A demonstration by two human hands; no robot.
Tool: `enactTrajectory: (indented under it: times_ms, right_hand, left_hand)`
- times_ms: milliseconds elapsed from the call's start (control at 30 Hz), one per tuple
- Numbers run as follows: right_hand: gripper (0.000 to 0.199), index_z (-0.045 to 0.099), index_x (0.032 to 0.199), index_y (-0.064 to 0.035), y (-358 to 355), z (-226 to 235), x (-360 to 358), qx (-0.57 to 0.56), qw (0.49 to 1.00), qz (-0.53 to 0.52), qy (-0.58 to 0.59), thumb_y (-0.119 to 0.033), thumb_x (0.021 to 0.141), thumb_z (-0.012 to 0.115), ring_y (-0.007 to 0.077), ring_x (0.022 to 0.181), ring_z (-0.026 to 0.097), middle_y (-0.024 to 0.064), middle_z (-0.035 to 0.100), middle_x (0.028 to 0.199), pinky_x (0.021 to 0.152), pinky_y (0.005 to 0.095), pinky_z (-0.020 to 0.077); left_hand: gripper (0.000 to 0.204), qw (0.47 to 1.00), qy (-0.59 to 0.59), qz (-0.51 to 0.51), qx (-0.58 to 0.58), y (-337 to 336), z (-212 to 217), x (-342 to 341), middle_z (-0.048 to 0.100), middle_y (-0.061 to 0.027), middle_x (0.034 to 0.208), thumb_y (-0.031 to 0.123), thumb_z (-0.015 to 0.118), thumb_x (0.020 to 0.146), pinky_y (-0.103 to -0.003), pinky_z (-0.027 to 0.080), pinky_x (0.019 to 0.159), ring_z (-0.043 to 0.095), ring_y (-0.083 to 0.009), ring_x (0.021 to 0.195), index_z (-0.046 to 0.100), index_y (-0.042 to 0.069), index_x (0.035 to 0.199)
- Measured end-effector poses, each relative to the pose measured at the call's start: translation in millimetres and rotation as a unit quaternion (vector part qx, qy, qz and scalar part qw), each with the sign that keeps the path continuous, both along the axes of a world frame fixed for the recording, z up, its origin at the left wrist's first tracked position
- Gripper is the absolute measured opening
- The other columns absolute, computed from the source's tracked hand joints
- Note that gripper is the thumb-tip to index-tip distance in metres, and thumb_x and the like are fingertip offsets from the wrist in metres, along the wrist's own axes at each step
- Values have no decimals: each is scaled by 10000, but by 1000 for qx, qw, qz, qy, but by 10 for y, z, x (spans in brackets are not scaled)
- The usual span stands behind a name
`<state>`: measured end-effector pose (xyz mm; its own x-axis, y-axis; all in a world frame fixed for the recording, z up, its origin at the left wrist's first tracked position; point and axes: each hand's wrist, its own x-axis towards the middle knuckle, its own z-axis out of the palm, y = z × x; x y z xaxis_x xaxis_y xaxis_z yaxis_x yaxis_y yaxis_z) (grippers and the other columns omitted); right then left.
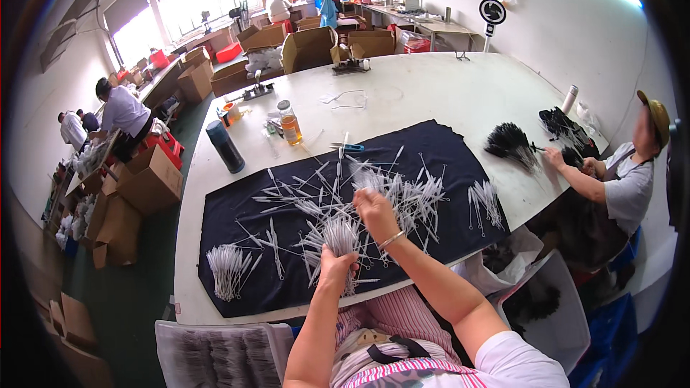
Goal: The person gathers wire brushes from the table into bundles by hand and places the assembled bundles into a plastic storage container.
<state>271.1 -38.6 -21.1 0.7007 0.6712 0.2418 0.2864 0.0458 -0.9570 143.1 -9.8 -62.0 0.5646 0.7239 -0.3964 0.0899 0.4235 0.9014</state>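
And here's the left hand (336,264), its fingers wrapped firmly around a bundle of slim white-headed brushes (340,233), heads uppermost, stems poking out below the grip; likely held that way so the heads sit side by side. Just above and to the right, the right hand (375,213) hangs with its fingers curled inward, and with the blur at the tips I can't tell whether they pinch a brush. Right beyond those fingers, loose brushes (420,197) sprawl every which way, heaped within easy reach, it seems. Look well left of the left fingers: a gathered cluster (225,269) lies apart, heads one way, presumably to stay clear of the tangle. Off to the right fingers' right, a smaller row (486,203) lies roughly parallel. Beneath it all, a dark cloth (460,151) covers the tabletop (431,93), perhaps because pale brushes stand out well on it. Blue-handled snips (350,147) rest beyond the right fingers, and farther off to their left stands a jar of amber liquid (290,126), safely outside the heap.
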Motion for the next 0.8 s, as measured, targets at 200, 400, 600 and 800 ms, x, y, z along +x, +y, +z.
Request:
enactTrajectory:
  times_ms: [200,400,600,800]
  right_hand:
    - [357,504,853,-26,83,116,-724,-241,922,89,-288,-361,756,582,354,735,602,206,601,738,632,439,473]
    - [110,543,770,-50,122,-20,-621,-227,932,37,-279,-149,762,495,313,654,613,160,608,691,571,409,484]
    - [167,546,832,-67,51,17,-414,-20,997,-58,-54,-225,826,492,295,623,595,154,589,679,533,378,447]
    - [160,591,818,-55,-524,-200,113,88,973,-178,120,-203,842,537,41,471,401,-40,496,579,418,225,328]
  left_hand:
    - [391,903,-424,-56,49,265,-644,32,423,-60,1164,153,468,852,-303,386,871,398,-161,1103,365,66,1219]
    - [238,836,205,5,510,214,-620,-30,613,-139,857,229,579,764,-372,452,667,591,-248,809,585,41,911]
    - [491,944,33,-17,328,419,-1009,-39,590,-98,730,277,659,721,-409,465,498,552,-238,588,440,42,1092]
    - [151,998,-7,16,-66,325,-254,-112,576,-102,724,147,586,767,-333,465,598,573,-204,704,557,24,849]
